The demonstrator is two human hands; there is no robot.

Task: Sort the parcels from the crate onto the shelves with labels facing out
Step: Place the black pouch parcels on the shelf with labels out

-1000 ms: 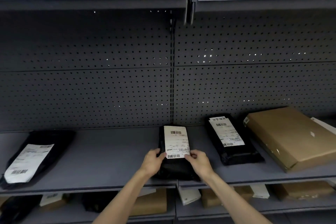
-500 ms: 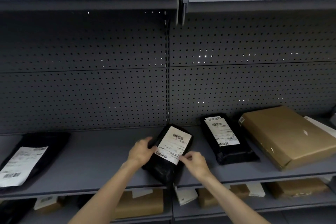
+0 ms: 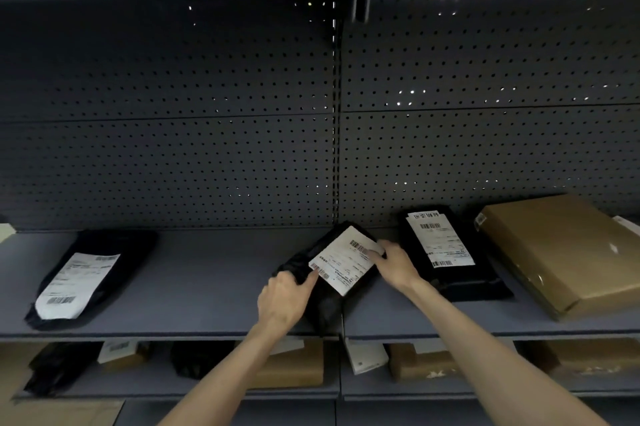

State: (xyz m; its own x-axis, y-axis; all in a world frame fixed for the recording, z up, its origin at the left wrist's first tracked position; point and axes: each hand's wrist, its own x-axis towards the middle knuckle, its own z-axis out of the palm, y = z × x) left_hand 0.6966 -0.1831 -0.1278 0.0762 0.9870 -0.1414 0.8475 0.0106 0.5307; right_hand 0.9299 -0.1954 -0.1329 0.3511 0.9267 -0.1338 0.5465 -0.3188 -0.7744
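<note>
A black poly-bag parcel (image 3: 323,301) with a white label (image 3: 344,259) lies tilted on the grey shelf (image 3: 207,283), near its middle seam, label up. My left hand (image 3: 282,299) grips the bag's lower left edge, thumb at the label's corner. My right hand (image 3: 396,264) pinches the label's right edge. The crate is out of sight.
On the same shelf lie a black parcel (image 3: 88,278) at the left, another black parcel (image 3: 450,252) right of my hands, and a flat brown box (image 3: 568,252) at the far right. The lower shelf holds brown boxes (image 3: 292,370) and dark bags. Pegboard backs the shelves.
The parcel has turned from straight to tilted, top leaning right. My left hand slid down to its lower left; my right hand moved up to the label's right edge.
</note>
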